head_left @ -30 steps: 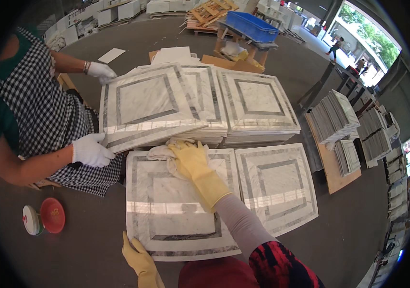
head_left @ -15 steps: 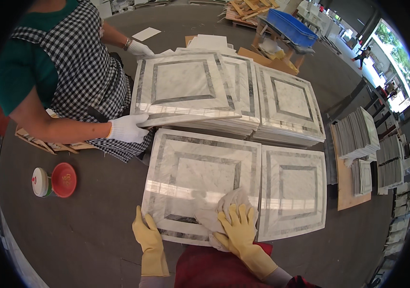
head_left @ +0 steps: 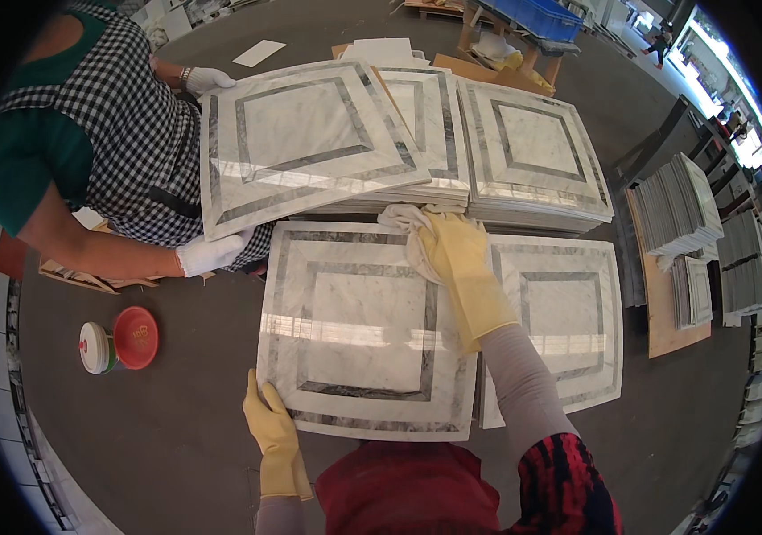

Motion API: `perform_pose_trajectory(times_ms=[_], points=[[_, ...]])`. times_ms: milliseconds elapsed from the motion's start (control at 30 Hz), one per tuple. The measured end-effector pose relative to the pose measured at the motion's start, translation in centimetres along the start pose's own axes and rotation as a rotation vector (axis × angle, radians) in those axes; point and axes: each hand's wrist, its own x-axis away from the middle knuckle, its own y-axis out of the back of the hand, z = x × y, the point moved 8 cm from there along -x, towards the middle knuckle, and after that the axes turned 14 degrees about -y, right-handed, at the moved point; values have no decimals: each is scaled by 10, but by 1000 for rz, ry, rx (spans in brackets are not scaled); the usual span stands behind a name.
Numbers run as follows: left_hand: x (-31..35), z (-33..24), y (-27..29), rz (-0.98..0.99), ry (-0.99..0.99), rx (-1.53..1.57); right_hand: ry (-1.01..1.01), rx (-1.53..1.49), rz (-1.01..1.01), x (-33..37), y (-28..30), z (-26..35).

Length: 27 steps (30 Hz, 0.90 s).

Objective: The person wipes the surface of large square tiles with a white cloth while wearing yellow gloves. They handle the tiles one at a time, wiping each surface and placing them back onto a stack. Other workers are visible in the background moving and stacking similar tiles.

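A polished square marble tile (head_left: 367, 325) with grey inlaid frames lies before me. My left hand (head_left: 272, 435), in a yellow rubber glove, grips its near left edge between thumb and fingers. My right hand (head_left: 457, 263), gloved alike, presses a bunched whitish cloth (head_left: 412, 242) onto the tile's far right corner, its fingers closed over the cloth and partly hidden. Close on the right lies a second such tile (head_left: 562, 312). Across from me at the left, a co-worker in white gloves holds another framed tile (head_left: 305, 125) by its left side, tilted over a stack.
Stacked framed tiles (head_left: 537, 147) stand beyond mine. A red basin (head_left: 135, 338) and a white bucket (head_left: 94, 348) sit on the floor at left. Upright tile stacks (head_left: 675, 205) stand on a board at right. A blue crate (head_left: 537, 16) is at the back.
My right hand has slid the cloth from the tile's near right area to its far right corner. The co-worker's tile has shifted left and turned. My left hand stays at the edge.
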Motion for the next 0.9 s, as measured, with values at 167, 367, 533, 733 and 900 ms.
perform_pose_trajectory(times_ms=[167,367,533,733,900], points=[[1,5,1,-8,-22,7,-123,-237,-57,-5,-14,-65],[3,17,0,-37,-49,-26,-280,-229,-23,31,4,-58],[1,14,3,-78,-101,-32,-276,-117,-21,68,-1,-70],[0,13,5,8,9,-60,-226,22,85,219,5,-68],[-1,13,4,-58,-98,-77,-264,134,222,337,13,-68]])
